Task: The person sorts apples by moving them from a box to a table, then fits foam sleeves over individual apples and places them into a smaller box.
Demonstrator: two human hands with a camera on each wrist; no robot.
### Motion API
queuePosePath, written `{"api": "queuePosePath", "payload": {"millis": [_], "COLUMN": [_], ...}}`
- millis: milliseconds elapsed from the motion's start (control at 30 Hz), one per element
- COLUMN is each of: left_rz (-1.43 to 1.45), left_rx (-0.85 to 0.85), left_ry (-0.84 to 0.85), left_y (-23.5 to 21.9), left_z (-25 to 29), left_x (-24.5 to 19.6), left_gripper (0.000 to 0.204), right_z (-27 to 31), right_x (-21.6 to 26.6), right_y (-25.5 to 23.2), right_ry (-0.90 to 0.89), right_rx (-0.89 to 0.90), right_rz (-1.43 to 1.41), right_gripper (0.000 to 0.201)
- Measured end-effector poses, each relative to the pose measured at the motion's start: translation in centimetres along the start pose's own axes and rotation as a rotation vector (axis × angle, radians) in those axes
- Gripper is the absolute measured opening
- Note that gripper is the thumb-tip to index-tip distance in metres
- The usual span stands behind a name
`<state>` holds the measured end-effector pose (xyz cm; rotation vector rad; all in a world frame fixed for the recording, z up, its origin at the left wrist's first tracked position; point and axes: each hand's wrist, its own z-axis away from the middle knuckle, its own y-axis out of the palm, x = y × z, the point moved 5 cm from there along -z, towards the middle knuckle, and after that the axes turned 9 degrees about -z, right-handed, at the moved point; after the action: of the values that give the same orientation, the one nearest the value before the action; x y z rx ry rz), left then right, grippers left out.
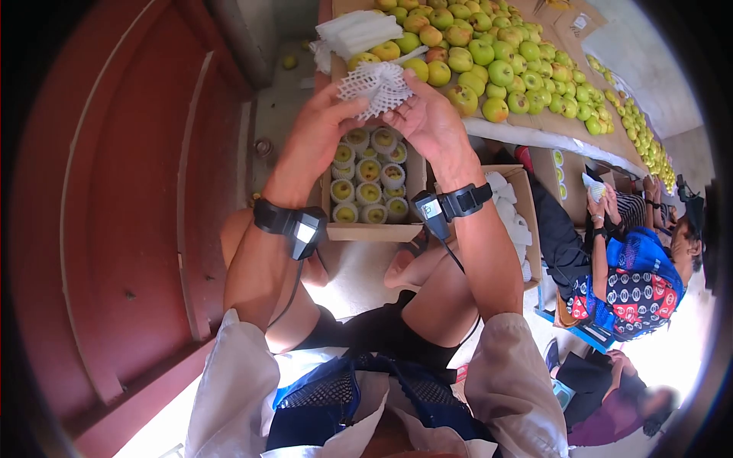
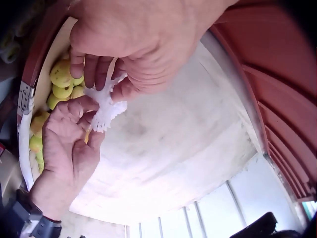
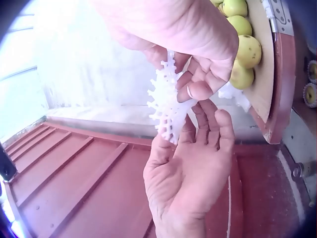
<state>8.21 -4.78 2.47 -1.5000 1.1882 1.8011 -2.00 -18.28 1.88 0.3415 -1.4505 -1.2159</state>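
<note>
Both hands hold a white foam net sleeve [image 1: 378,85] up in front of me, above a cardboard box. My left hand [image 1: 336,111] pinches its left side and my right hand [image 1: 416,114] grips its right side. In the left wrist view the left hand [image 2: 106,82] pinches the net [image 2: 106,113] from above, while the right hand [image 2: 81,111] curls its fingers on it from below. Seen from the right wrist, the right hand [image 3: 190,82] pinches the top of the net [image 3: 166,106] and the left hand [image 3: 198,124] touches it from below with thumb and fingers.
A cardboard box [image 1: 374,231] below the hands holds several net-wrapped fruits. A table piled with green and yellow apples [image 1: 489,69] lies ahead, with a stack of foam nets [image 1: 355,30] at its corner. A second box [image 1: 527,191] holds nets. Another seated person [image 1: 641,267] is at the right. A red door [image 1: 137,191] stands at the left.
</note>
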Motion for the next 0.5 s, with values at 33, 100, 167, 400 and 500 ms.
{"api": "queuePosePath", "payload": {"millis": [33, 100, 167, 400, 500], "left_rz": [-0.022, 0.026, 0.116, 0.434, 0.435], "left_rx": [-0.025, -0.06, -0.07, 0.016, 0.049], "left_ry": [-0.018, -0.036, -0.055, -0.102, -0.116], "left_y": [-0.1, -0.4, -0.7, -0.8, -0.3], "left_z": [0.0, -0.2, -0.4, -0.7, -0.5], "left_x": [0.2, 0.7, 1.2, 1.6, 1.4], "left_gripper": [0.038, 0.036, 0.035, 0.034, 0.036], "right_z": [0.0, -0.1, 0.0, -0.2, -0.2], "right_x": [0.0, -0.1, -0.2, -0.4, -0.7], "right_y": [0.0, 0.0, 0.0, -0.2, 0.0], "right_ry": [0.0, 0.002, 0.011, 0.033, 0.05], "right_rx": [0.013, 0.038, 0.056, 0.123, 0.094], "right_rz": [0.0, 0.001, -0.017, -0.002, -0.031], "right_gripper": [0.03, 0.03, 0.031, 0.032, 0.035]}}
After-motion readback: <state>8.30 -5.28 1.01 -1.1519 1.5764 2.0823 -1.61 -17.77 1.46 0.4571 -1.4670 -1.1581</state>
